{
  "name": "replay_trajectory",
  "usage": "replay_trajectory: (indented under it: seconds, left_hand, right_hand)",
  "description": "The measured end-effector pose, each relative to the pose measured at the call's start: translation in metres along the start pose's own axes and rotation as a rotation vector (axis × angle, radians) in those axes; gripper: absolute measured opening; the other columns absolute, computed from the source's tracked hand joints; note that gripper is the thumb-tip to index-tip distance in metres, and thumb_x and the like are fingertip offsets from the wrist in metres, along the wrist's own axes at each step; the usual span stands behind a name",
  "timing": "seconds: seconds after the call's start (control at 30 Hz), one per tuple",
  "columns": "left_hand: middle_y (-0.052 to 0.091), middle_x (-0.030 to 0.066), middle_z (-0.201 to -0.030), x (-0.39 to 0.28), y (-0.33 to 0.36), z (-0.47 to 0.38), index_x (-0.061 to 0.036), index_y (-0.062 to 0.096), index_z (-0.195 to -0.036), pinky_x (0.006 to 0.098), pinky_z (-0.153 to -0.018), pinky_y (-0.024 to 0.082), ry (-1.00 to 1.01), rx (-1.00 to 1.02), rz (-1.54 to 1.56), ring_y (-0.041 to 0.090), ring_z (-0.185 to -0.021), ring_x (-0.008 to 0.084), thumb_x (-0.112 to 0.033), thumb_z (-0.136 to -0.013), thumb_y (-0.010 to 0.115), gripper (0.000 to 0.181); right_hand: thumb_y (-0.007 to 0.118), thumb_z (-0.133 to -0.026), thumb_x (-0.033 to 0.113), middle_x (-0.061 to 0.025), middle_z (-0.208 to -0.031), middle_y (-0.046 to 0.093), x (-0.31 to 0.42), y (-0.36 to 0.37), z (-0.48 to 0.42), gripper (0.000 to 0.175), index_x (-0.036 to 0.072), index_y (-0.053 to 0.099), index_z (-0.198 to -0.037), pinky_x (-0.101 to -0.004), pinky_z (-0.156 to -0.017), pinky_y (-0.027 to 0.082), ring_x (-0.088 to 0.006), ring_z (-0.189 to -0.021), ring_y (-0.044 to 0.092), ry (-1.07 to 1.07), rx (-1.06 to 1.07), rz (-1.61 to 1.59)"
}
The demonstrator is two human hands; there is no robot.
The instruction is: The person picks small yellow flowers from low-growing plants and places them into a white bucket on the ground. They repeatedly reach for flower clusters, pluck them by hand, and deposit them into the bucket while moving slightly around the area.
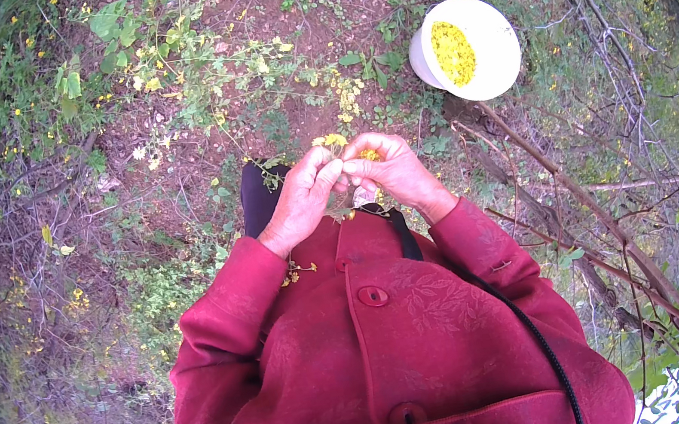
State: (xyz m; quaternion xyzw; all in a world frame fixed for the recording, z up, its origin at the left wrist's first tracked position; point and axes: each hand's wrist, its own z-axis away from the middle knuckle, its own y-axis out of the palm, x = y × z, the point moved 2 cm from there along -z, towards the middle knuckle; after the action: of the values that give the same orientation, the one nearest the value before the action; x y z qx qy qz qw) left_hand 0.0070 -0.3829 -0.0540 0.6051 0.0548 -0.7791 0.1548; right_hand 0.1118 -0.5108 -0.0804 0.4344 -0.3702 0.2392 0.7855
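Note:
In front of my dark red coat (435,335), both hands meet fingertip to fingertip. My left hand (304,194) pinches thin green stems topped by a small cluster of yellow flowers (333,140). The thumb and forefinger of my right hand (395,168) touch the same sprig just below its blooms. More yellow flower heads (369,156) show inside the curl of the right fingers; how many lie there is hidden. Ahead and to the right, a white plastic bucket (489,48) leans tilted, with a heap of loose yellow flower heads (454,53) inside.
Bare woody branches (559,174) slant across the right side, beneath and beside the bucket. Thin twigs (602,22) hang at the upper right. Flowering plants (240,63) spread over brown soil (312,111) ahead. A loose yellow sprig (298,272) clings near my left sleeve.

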Motion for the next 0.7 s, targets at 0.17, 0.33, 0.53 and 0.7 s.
replay_trajectory:
  seconds: [0.17,0.33,0.53,0.7]
  left_hand:
    - [0.048,-0.0038,-0.072,0.012,-0.005,0.003,-0.0040,0.053,-0.084,0.0240,-0.052,0.037,-0.127,-0.073,0.046,0.042,-0.061,0.0046,-0.014,-0.096,0.053,0.016]
    - [0.049,-0.0048,-0.072,0.009,-0.015,0.004,-0.0054,0.060,-0.081,0.0210,-0.059,0.037,-0.050,-0.096,-0.233,0.042,-0.065,0.0039,-0.018,-0.096,0.055,0.020]
    - [0.049,-0.0024,-0.066,-0.004,-0.015,0.004,-0.0026,0.061,-0.080,0.0234,-0.057,0.038,-0.001,-0.084,-0.385,0.042,-0.062,0.0048,-0.016,-0.094,0.057,0.020]
    - [0.053,0.0169,-0.066,-0.011,0.001,0.000,-0.0010,0.061,-0.085,0.0344,-0.055,0.044,0.129,0.016,-0.487,0.054,-0.056,0.0279,-0.011,-0.090,0.058,0.012]
  right_hand:
    - [0.067,-0.087,0.007,-0.0040,-0.076,0.064,-0.003,-0.003,0.000,0.008,0.004,0.064,-0.093,-0.0192,-0.050,0.042,-0.0061,-0.058,0.054,-0.006,-0.102,-0.051]
    - [0.066,-0.086,0.005,-0.0059,-0.073,0.065,0.005,-0.022,0.002,0.009,0.003,0.065,-0.095,-0.0188,-0.047,0.039,-0.0073,-0.056,0.054,-0.014,-0.201,-0.047]
    - [0.065,-0.088,0.010,-0.0046,-0.088,0.063,0.002,-0.032,0.000,0.027,0.000,0.061,-0.113,-0.0173,-0.055,0.044,-0.0087,-0.069,0.058,0.131,-0.127,-0.262]
    - [0.070,-0.085,0.012,-0.0015,-0.084,0.061,-0.008,-0.010,-0.005,0.033,0.004,0.059,-0.116,-0.0177,-0.049,0.038,-0.0048,-0.060,0.050,0.076,0.164,-0.222]
